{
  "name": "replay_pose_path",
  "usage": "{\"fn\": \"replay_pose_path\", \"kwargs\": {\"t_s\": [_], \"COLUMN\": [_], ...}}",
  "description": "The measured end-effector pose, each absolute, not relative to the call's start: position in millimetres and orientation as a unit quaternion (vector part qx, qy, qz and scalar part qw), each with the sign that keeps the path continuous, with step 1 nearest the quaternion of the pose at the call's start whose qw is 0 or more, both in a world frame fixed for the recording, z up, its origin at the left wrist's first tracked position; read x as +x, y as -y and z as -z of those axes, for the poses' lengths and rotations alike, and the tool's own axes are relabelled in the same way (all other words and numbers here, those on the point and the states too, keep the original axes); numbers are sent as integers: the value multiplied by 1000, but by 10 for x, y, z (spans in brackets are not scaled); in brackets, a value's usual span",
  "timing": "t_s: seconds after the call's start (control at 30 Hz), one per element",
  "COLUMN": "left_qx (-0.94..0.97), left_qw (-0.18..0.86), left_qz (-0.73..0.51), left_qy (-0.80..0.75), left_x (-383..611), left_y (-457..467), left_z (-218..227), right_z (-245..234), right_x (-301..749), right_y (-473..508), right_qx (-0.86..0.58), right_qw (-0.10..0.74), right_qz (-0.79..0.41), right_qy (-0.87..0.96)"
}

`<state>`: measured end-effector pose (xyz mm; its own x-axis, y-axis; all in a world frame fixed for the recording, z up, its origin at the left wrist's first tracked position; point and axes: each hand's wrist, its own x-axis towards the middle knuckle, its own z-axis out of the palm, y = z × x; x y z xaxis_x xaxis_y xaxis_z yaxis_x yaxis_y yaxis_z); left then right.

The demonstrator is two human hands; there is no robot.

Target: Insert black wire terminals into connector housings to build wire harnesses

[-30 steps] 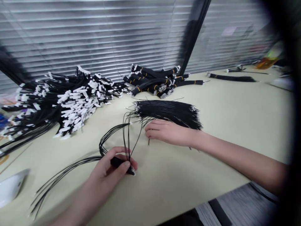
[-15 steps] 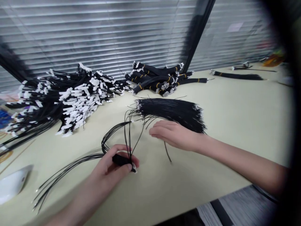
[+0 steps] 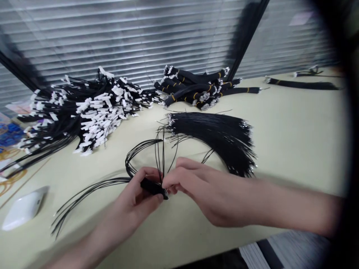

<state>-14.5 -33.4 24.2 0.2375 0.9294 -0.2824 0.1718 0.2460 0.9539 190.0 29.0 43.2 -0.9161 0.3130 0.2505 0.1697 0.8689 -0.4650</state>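
Observation:
My left hand [image 3: 134, 200] is closed around a small black connector housing [image 3: 151, 186], its thumb along the near side. Thin black wires [image 3: 163, 157] rise from the housing's right end, others curve in a loop [image 3: 131, 157] behind the hand, and more trail away to the lower left [image 3: 84, 189]. My right hand [image 3: 202, 190] has its fingertips pinched together against the right end of the housing, seemingly on a thin black wire; the fingers hide the tip. Beyond it lies a large bundle of cut black wires [image 3: 207, 130] with bare metal ends.
A heap of black cables with white connectors [image 3: 103, 112] sits at the back left. Taped black wire bundles [image 3: 193, 87] are stacked by the window blinds, with another single bundle [image 3: 303, 83] to the right. A white rounded case [image 3: 24, 209] lies at the left.
My right hand has come from the wire bundle towards me and left, and its fingers now meet the connector housing. My left hand keeps its hold. The camera view has shifted slightly.

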Motion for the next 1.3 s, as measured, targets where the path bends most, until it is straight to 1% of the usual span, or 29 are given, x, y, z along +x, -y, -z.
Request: {"fn": "replay_pose_path", "kwargs": {"t_s": [0.07, 0.13, 0.23, 0.33, 0.47, 0.57, 0.7, 0.8, 1.3], "left_qx": [527, 531, 536, 543, 542, 542, 544, 534, 561], "left_qw": [581, 569, 554, 545, 536, 536, 535, 542, 520], "left_qz": [-326, -330, -334, -336, -344, -346, -344, -340, -326], "left_qy": [-528, -535, -542, -544, -547, -547, -548, -552, -555], "left_x": [-149, -149, -149, -150, -156, -158, -151, -148, -142], "left_y": [338, 344, 342, 331, 333, 347, 359, 367, 388], "left_z": [-227, -209, -190, -182, -174, -170, -166, -164, -146], "right_z": [-357, -247, -113, -59, -43, -52, -79, -78, -37], "right_x": [1878, 1872, 1877, 1873, 1843, 1829, 1846, 1871, 1843], "right_y": [-273, -281, -316, -345, -357, -362, -374, -386, -321], "right_qx": [-143, -168, -210, -229, -216, -210, -244, -261, -213], "right_qw": [170, 176, 157, 147, 131, 118, 105, 116, 191], "right_qz": [-242, -291, -352, -334, -291, -282, -332, -372, -253], "right_qy": [945, 925, 899, 902, 923, 929, 905, 883, 924]}}
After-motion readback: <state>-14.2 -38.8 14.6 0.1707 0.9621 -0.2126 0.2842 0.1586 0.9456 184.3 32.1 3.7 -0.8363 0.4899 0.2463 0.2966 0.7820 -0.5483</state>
